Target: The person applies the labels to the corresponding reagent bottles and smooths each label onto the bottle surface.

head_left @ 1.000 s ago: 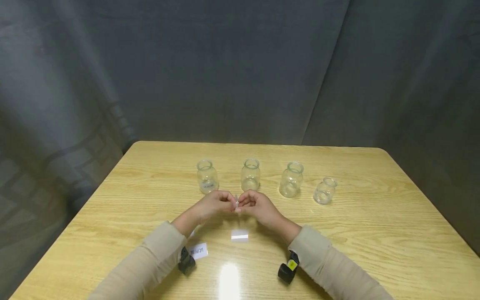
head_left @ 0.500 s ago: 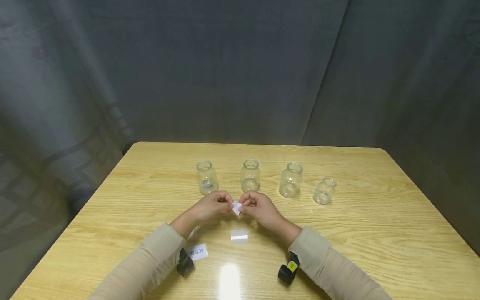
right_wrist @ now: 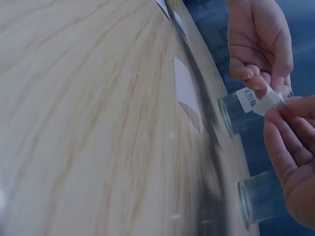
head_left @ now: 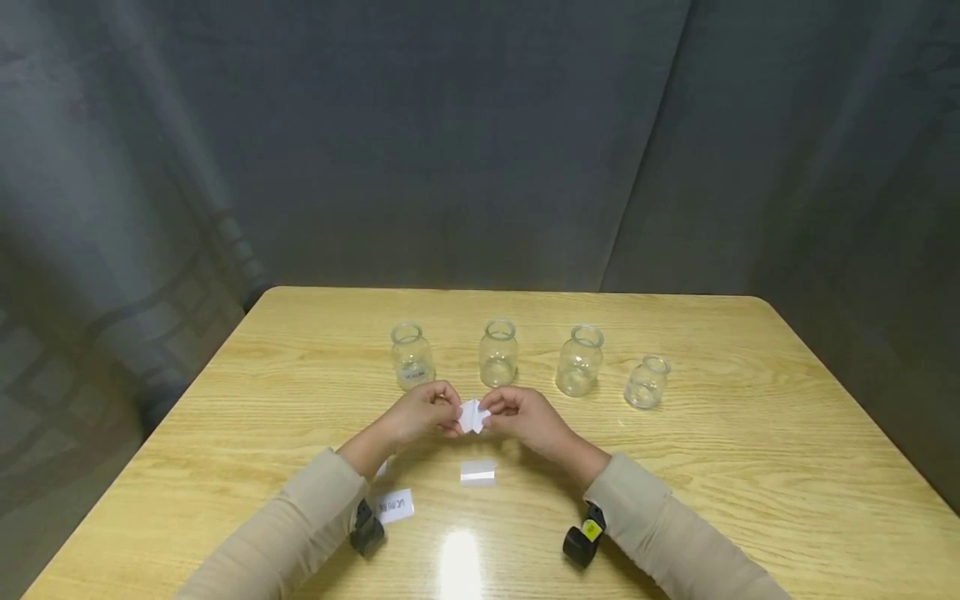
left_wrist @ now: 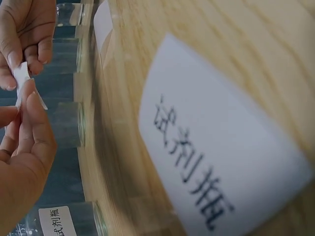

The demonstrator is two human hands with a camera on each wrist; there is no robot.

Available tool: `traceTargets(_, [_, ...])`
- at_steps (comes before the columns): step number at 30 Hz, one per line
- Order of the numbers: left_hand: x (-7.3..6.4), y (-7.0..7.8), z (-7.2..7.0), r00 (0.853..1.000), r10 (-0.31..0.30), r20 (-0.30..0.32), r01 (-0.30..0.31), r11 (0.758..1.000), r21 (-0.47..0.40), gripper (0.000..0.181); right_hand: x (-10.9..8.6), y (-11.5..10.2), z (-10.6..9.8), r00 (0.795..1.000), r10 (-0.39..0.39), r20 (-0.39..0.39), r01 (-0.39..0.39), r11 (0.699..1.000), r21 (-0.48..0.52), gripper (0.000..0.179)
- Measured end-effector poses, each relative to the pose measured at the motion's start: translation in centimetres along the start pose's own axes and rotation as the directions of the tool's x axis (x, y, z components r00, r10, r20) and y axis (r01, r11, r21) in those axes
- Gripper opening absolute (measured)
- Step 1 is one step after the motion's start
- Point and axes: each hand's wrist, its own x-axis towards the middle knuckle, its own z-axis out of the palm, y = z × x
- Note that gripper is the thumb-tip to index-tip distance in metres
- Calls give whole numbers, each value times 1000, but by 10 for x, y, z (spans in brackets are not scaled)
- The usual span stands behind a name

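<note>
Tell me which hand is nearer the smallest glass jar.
Right. The right hand is to the left of the smallest glass jar; the left hand is farther left, beyond the white paper that both hands pinch.

Left hand (head_left: 420,414), right hand (head_left: 531,421) close together, fingers (right_wrist: 279,147) pinching; forearms (head_left: 288,527) angled inward; exact finger contact unclear.

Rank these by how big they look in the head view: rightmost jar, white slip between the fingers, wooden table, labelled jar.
Largest to smallest, as they look in the head view:
1. wooden table
2. labelled jar
3. rightmost jar
4. white slip
</note>
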Motion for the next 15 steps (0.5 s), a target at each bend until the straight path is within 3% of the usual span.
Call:
traceTargets(6, [-1, 1, -2, 1000, -15, -11, 16, 1000, 25, 11, -3, -3, -4, 999, 8, 42, -8, 1000, -8, 19])
traceTargets(11, [-2, 1, -2, 1000, -26, -6, 26, 999, 19, 14, -6, -8, -7, 1000, -1, 14, 1, 999, -35, 15])
traceTargets(15, [-2, -1, -3, 999, -32, 5, 32, 999, 26, 15, -4, 1, -11, 999, -31, -20, 30, 998, -57, 14])
